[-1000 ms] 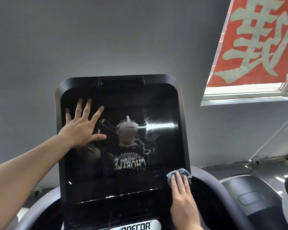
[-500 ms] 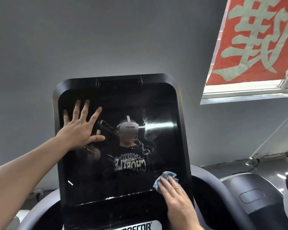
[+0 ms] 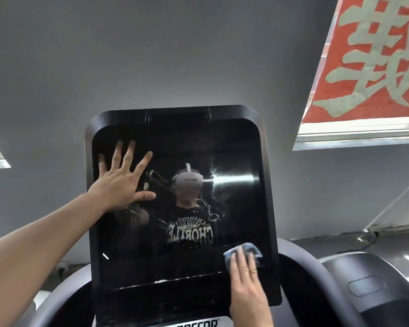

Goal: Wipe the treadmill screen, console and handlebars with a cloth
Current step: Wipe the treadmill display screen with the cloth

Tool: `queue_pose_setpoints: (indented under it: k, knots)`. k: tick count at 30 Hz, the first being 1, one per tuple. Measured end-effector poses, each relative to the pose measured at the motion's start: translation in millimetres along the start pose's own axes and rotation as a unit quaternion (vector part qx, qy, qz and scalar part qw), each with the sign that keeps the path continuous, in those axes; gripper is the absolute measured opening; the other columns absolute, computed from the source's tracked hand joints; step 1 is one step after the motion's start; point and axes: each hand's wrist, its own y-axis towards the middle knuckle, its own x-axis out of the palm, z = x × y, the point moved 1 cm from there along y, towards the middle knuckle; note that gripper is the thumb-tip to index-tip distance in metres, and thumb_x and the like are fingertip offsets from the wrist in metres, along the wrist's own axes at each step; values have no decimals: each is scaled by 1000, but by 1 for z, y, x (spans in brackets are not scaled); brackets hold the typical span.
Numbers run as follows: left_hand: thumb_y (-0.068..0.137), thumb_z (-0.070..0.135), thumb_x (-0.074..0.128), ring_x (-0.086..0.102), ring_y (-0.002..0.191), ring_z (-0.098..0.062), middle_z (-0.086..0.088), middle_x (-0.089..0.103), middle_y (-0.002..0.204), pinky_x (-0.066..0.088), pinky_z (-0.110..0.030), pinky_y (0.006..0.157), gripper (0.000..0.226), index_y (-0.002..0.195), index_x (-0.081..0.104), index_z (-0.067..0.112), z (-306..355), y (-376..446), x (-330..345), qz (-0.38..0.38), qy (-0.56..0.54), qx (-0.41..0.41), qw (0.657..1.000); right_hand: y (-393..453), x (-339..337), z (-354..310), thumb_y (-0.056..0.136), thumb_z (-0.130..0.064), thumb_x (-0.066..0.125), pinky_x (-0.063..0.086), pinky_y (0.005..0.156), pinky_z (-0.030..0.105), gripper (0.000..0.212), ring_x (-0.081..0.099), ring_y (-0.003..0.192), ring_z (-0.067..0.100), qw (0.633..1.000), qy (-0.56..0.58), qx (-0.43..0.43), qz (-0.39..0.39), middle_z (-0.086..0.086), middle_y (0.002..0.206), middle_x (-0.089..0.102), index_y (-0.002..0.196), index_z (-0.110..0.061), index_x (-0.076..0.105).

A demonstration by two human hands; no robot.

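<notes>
A small blue cloth (image 3: 243, 252) lies against the lower right corner of the dark treadmill screen (image 3: 222, 147), pressed flat there by the straight, close-set fingers of the right hand (image 3: 246, 282), which reaches up from below. The left hand (image 3: 121, 182) lies flat on the screen's upper left with fingers and thumb spread wide, its arm stretched in from the left. The glass mirrors a shirt lettered "CHORTLE" reversed, below the screen a white badge (image 3: 194, 323) shows cut-off letters, and a red banner (image 3: 373, 53) with large pale characters hangs upper right.

head cam | one view | tilted upward, close to treadmill screen (image 3: 180, 197) | wall behind
</notes>
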Motion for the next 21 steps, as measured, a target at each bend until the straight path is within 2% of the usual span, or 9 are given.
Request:
queue_pose_setpoints:
  k: [3,6,8,10,12,14,17,19,21]
  knots:
    - [78,93,35,-42,149,-37,-7,-42,164,1,-73,121,116,156,-33,41,0,0,0,4,0,-1,1000,6,0,25,84,-4,41,24,124,38,58,40,145,38,995,23,-95,26,19,151,55,137,2,64]
    - [78,94,35,-42,148,-37,-8,-43,164,1,-73,120,116,155,-35,42,0,1,1,-1,2,-4,1000,14,-25,53,75,-5,38,21,126,37,70,39,144,38,998,29,27,44,23,147,57,142,3,55]
    - [78,94,35,-43,148,-37,-7,-44,162,0,-73,120,116,155,-35,42,-1,1,1,-5,1,-3,1000,9,-18,48,82,-7,37,16,128,40,62,39,141,44,999,11,40,-35,24,147,55,142,3,50]
    - [79,93,36,-44,147,-37,-6,-48,160,0,-73,120,116,155,-35,42,-1,1,0,-7,0,-2,1000,6,11,51,101,-9,30,27,120,45,47,44,138,41,998,-21,48,43,18,152,51,139,-1,56]
    - [78,94,36,-45,147,-36,-4,-51,156,-1,-73,120,116,154,-36,42,0,2,1,-10,0,-2,1000,20,-16,33,105,-7,41,44,107,31,44,57,134,22,972,192,114,70,2,150,56,140,-20,62]
    - [78,94,35,-45,146,-37,-5,-52,155,-2,-73,121,116,154,-36,43,0,2,1,-12,-2,-3,1000,34,-68,9,88,17,50,56,86,20,55,74,101,7,814,536,217,-52,6,117,77,117,-22,76]
    - [79,93,37,-46,145,-37,-6,-51,156,-3,-73,120,116,154,-36,43,0,0,0,-18,-7,0,1000,68,-118,9,83,20,38,58,84,42,44,73,88,36,562,737,357,-115,30,101,74,111,8,70]
    - [79,92,38,-46,145,-37,-7,-51,157,-2,-73,120,116,154,-36,43,0,1,-1,-16,-5,0,1000,89,-155,7,93,-2,44,53,95,50,34,67,97,41,446,818,321,-171,31,108,69,116,11,64]
    - [80,92,39,-47,145,-37,-7,-50,157,-2,-73,119,117,154,-36,42,-1,1,0,-13,-3,-2,1000,106,-170,5,106,-29,50,55,95,49,44,68,103,41,432,828,291,-208,30,113,69,119,11,65]
